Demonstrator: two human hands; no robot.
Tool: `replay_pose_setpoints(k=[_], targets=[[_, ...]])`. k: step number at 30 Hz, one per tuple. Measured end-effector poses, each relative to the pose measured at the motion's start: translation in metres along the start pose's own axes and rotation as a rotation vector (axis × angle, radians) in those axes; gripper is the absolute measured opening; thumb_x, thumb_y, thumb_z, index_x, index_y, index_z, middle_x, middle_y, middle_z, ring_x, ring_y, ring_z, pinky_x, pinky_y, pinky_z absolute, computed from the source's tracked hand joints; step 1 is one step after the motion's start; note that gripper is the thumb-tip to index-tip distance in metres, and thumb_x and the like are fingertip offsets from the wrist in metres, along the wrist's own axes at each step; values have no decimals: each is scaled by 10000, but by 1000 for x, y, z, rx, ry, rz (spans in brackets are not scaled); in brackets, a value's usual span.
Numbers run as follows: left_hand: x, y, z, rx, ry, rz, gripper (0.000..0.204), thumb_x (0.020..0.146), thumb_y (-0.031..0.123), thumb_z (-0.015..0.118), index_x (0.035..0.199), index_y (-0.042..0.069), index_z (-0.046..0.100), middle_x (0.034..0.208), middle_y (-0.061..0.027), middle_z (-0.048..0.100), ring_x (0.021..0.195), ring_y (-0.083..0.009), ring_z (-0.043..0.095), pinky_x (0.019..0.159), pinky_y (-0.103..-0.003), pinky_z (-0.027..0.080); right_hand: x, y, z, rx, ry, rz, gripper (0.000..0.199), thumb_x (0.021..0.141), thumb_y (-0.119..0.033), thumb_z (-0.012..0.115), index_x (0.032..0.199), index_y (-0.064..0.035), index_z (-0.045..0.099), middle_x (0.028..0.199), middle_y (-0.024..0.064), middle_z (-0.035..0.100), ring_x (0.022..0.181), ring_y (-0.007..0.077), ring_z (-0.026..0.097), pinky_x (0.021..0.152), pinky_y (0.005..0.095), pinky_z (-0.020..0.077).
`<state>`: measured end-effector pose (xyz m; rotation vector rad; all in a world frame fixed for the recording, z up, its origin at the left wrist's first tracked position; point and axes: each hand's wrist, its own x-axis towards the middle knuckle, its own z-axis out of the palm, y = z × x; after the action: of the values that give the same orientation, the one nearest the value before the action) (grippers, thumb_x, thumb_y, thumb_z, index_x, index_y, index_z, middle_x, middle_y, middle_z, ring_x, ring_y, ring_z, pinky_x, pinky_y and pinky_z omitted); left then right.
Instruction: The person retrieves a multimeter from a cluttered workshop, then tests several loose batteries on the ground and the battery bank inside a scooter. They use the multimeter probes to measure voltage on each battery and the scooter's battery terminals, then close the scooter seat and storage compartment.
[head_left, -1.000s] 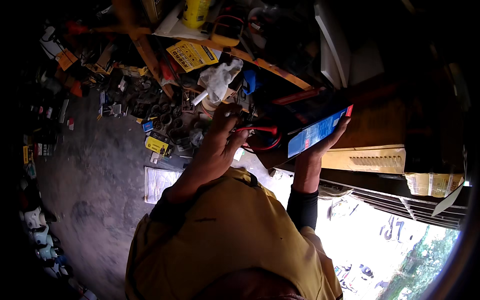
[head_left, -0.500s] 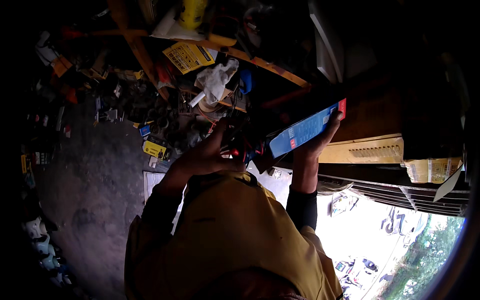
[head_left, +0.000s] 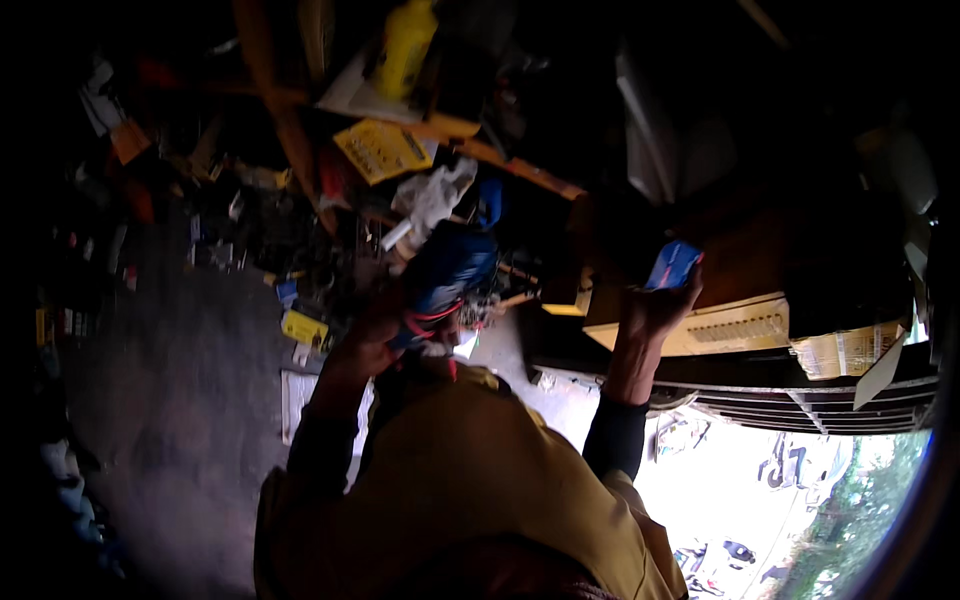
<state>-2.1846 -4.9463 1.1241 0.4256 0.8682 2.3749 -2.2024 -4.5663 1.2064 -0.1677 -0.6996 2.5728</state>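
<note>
- Left hand [head_left: 370, 335], between 8 and 9 o'clock of view centre: fingers curled on lower end of a dark blue item [head_left: 452, 265]; closed at least partly, fingertips hidden in shadow.
- Blue item: just off centre at 11 o'clock, standing up out of the hand, blurred, exact kind unclear. Red cord [head_left: 437, 316] crosses its lower part.
- Right hand [head_left: 655, 312], 3 o'clock: closed round a blue box [head_left: 674, 264], thumb on its far side. Box seen nearly end-on, open or not can't tell.
- Step, as judged: item and box held well apart, one per hand; looks like handling the item separately from its packaging.
- Next move calls for, as judged: steady left grip and care that the cord doesn't snag; box needs only a light hold.
- Around: white plastic bag [head_left: 435, 195] at 11 o'clock, close beyond the item; yellow sheet [head_left: 385, 150] farther out, same direction; yellow bottle [head_left: 405, 50] between 11 and 12; brown carton [head_left: 700, 332] just past 3, near right wrist.
</note>
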Motion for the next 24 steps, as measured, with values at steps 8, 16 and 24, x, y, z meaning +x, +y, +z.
replay_pose_setpoints(k=[8,16,24], targets=[[-34,-14,-61,-458,160,86,911,921,588,704,1560,7,413,1436,-242,585,1285,-387,626,961,-499,617,-76,17,126,91,-266,-28,800,839,-232,817,1539,-47,476,1359,152,646,1234,343,645,1082,484,537],[-18,-8,-20,-244,352,99,859,940,683,558,1421,-28,526,1149,-215,674,910,-380,694,830,-503,584,-5,-30,294,-1009,-303,-1483,1125,791,-131,897,1643,-57,167,1566,331,315,1449,451,367,1130,545,462],[-22,-19,-20,-69,188,16,875,901,497,774,1509,-34,434,1317,-226,655,1215,-362,670,982,-452,590,-56,20,220,-1281,-667,-1237,937,854,-212,879,1608,2,365,1636,280,383,1509,503,366,1170,548,432]])
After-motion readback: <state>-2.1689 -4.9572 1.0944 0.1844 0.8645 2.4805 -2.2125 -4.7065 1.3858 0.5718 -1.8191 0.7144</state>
